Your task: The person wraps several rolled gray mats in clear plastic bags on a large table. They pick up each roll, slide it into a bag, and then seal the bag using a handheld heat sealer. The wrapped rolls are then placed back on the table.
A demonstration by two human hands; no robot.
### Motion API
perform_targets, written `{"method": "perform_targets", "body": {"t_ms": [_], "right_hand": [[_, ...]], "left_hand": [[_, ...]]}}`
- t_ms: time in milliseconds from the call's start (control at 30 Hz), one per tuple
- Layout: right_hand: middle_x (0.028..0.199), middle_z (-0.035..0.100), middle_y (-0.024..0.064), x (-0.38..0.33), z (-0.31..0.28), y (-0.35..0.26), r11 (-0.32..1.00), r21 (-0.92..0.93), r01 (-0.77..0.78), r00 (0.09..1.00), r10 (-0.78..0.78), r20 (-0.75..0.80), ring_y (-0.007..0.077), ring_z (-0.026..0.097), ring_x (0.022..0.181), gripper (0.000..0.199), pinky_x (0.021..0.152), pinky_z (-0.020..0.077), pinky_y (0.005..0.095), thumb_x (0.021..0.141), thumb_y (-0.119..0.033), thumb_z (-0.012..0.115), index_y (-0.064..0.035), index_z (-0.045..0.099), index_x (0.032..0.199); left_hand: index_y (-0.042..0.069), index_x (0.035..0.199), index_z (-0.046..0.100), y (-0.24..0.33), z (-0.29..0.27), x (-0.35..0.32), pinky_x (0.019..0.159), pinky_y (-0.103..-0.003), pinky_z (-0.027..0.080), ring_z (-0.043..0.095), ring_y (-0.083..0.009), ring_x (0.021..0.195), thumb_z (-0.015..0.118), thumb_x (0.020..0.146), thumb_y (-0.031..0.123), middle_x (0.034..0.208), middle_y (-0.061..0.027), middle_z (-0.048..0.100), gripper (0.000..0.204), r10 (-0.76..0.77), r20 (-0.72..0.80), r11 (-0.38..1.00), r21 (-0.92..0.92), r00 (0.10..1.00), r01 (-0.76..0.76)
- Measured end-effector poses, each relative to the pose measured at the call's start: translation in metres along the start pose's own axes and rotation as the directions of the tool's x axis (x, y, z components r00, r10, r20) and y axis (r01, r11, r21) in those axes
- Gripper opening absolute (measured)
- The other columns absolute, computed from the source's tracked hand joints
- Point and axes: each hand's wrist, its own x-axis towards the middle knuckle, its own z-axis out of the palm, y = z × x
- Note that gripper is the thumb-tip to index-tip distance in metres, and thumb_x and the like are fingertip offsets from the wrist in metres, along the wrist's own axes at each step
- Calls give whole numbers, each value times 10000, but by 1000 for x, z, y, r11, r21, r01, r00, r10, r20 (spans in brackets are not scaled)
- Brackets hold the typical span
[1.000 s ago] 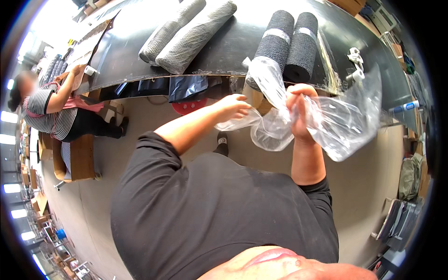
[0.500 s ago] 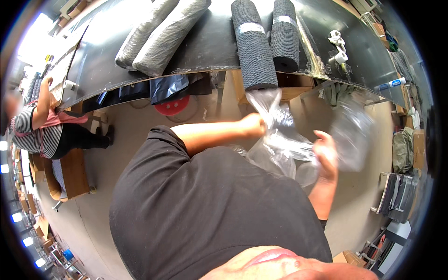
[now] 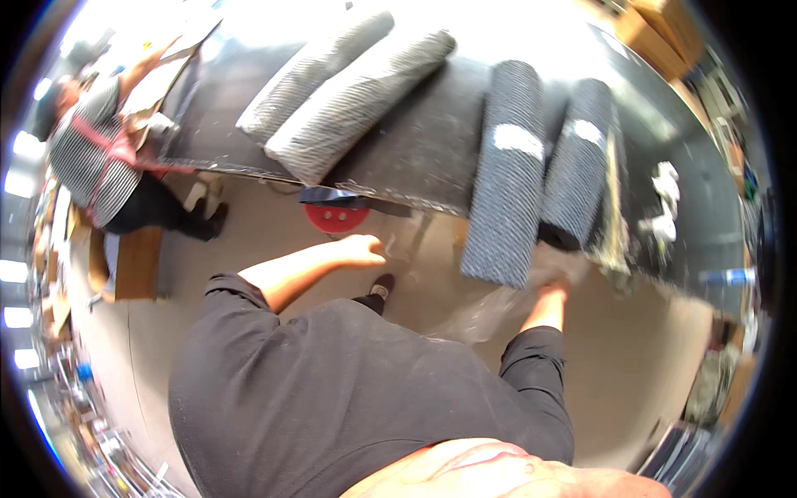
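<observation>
Clear bag (image 3: 490, 311) — right hand (image 3: 554, 278) gripping its top just below the dark roll (image 3: 508, 170); left hand (image 3: 363, 249) hanging released, touching nothing, beside a red disc (image 3: 336, 217).

Left hand (image 3: 363, 249) reaches forward with loosely curled fingers; right hand (image 3: 554, 285) is raised.

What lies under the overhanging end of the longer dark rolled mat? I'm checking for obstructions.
Under the longer dark rolled mat, the clear plastic bag is bunched up, with the right hand beside it. Bare floor lies beneath. The bag's inside is too blurred to read.
</observation>
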Motion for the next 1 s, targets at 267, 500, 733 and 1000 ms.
{"method": "perform_targets", "body": {"t_ms": [267,500,733,1000], "right_hand": [[737,574,39,48,95,-46,944,319,-83,961,-8,275,162,541,653,177,587,452,309,884,-282,569,-113,610,916],[721,594,32,-14,50,-42,986,165,-37,875,-48,483,125,537,611,178,555,441,258,872,-286,604,-115,620,919],[741,653,110,-126,-101,-131,797,-593,113,862,217,457,156,608,557,210,476,485,273,897,-124,561,-28,566,1084],[713,531,-2,-307,-8,-232,251,-8,968,112,-402,909,69,471,588,315,532,395,219,877,-65,603,-9,536,1180]], "left_hand": [[16,1127,617,-127,-99,-91,799,-327,523,655,-224,912,666,781,248,1014,-132,677,420,-528,-527,846,-397,666,357],[39,1250,508,-92,-114,-63,639,-264,479,628,-116,758,567,916,267,923,-46,654,409,-706,-559,410,-823,434,-392],[34,1177,587,-68,-118,-6,735,-279,438,564,-176,808,387,893,150,928,-54,640,366,-725,-637,266,-610,262,-747],[20,1191,584,-25,-67,-14,918,-274,417,566,-158,1017,496,784,-7,1132,-41,617,418,-388,-783,249,-597,487,-762]]}}
